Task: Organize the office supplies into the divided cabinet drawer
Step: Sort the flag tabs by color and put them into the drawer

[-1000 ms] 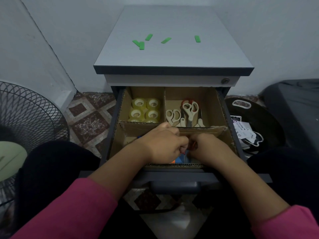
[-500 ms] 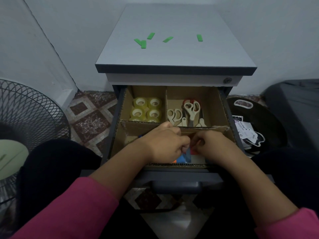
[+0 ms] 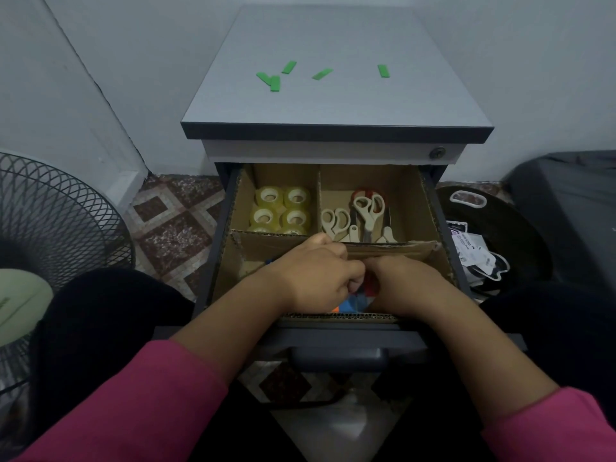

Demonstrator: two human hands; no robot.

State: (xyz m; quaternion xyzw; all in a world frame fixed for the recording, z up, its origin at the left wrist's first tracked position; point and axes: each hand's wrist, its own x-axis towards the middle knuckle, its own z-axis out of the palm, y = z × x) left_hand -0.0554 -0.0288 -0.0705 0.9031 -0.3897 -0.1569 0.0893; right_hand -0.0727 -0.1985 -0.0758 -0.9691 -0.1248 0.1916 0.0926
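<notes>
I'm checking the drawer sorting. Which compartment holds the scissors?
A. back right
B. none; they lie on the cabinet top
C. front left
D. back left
A: the scissors lie in the back right cardboard section, beside the tape rolls in the back left one.

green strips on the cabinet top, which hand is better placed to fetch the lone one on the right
Probably the right hand. The lone green strip lies toward the right side of the cabinet top, on that hand's side; the left hand would have to cross over. Both hands are busy in the front compartment.
</notes>
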